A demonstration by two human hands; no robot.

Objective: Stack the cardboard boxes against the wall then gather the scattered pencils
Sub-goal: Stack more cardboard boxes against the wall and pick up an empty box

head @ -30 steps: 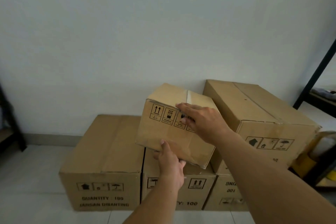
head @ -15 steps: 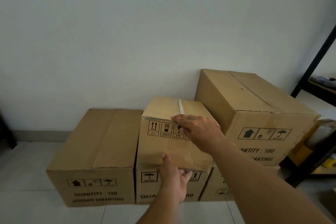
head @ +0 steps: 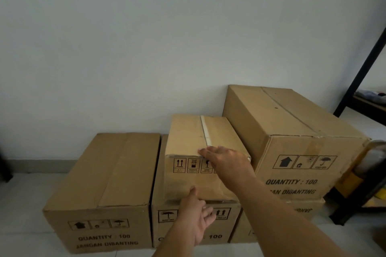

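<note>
Head view, setting: A plain white wall point(head: 146, 48) meets a pale tiled floor point(head: 20, 215). Five brown cardboard boxes stand grouped along the foot of the wall.
Small box: A small brown cardboard box with a strip of pale tape down its top point(head: 188, 137) sits upright on the middle floor box. Its far end points at the wall, though contact with the wall cannot be made out. Its front face carries a row of printed handling symbols.
Middle floor box: A large brown cardboard box printed with umbrella and arrow symbols point(head: 163, 225) stands on the floor under the small box, between its two neighbours.
Left floor box: A large brown cardboard box printed "QUANTITY : 100" point(head: 104, 173) stands on the floor just beside the middle one.
Right stack: A large brown cardboard box with the same print point(head: 292, 131) rests on another large brown box whose lettering is upside down point(head: 313, 207). This stack stands just beside the small box and rises above it.
Right hand: The right hand point(head: 227, 162) lies on the small box's top front edge. Its fingers are nearly straight, close together and flat on the cardboard. The thumb is hidden.
Left hand: The left hand point(head: 195, 217) is at the small box's lower front edge. The thumb points up and touches the front face. The other fingers are loosely bent and slightly apart, in front of the middle floor box, gripping nothing.
Far right: A slanted black metal shelf frame point(head: 363, 64) stands there, with a blurred yellow and grey object point(head: 355, 179) below it that cannot be identified.
</note>
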